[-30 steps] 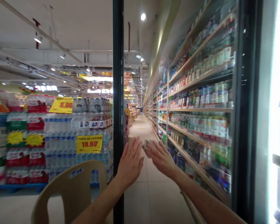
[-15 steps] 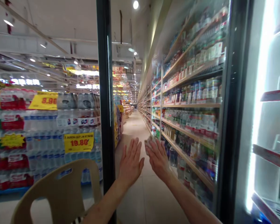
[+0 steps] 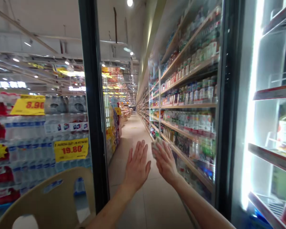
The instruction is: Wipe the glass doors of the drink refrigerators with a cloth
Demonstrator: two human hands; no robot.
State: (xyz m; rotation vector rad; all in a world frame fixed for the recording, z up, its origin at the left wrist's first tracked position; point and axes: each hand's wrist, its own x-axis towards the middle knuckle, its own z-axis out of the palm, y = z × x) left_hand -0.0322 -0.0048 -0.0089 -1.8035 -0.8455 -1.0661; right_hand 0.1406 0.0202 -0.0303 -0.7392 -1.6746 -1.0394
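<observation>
A glass fridge door with a black frame (image 3: 92, 127) stands swung out in front of me. My left hand (image 3: 137, 167) lies flat on the glass, fingers spread and empty. My right hand (image 3: 165, 162) is beside it on the same pane, its fingers pressing a small greyish cloth (image 3: 155, 145) against the glass. The two hands are a few centimetres apart. Through the pane I see the store aisle.
The lit fridge interior with wire shelves (image 3: 271, 156) and a few bottles is at the right. A beige plastic chair (image 3: 47, 203) stands low at the left. Stacked water bottle packs with yellow price signs (image 3: 71, 149) fill the left. Long drink shelves (image 3: 188, 108) line the aisle.
The door frame's left edge has shifted left in view and more of the fridge interior shows at the right. Both hands stay on the glass, slightly further right.
</observation>
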